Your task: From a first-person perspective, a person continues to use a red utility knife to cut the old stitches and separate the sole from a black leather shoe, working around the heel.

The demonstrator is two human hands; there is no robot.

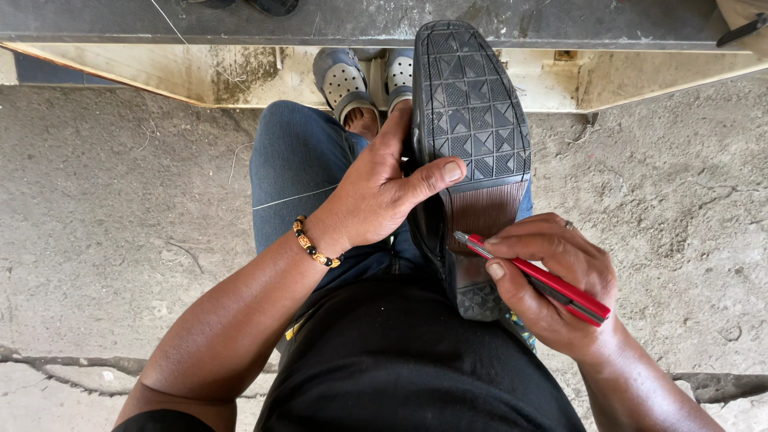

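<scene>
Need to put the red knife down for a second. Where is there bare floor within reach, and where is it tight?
Bare concrete floor lies open beside the left knee, up to the stained step. More bare floor lies outside the right hand, right of the shoe. The lap is crowded: left hand, shoe and red knife overlap there.

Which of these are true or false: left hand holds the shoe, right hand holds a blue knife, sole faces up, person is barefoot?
1. The left hand holds the black shoe. True.
2. The right hand holds a blue knife. False: the utility knife is red.
3. The shoe's sole faces the camera. True.
4. The person is barefoot. False: grey perforated clogs are on the feet.
5. The left wrist is bare. False: it wears a beaded bracelet.
</scene>
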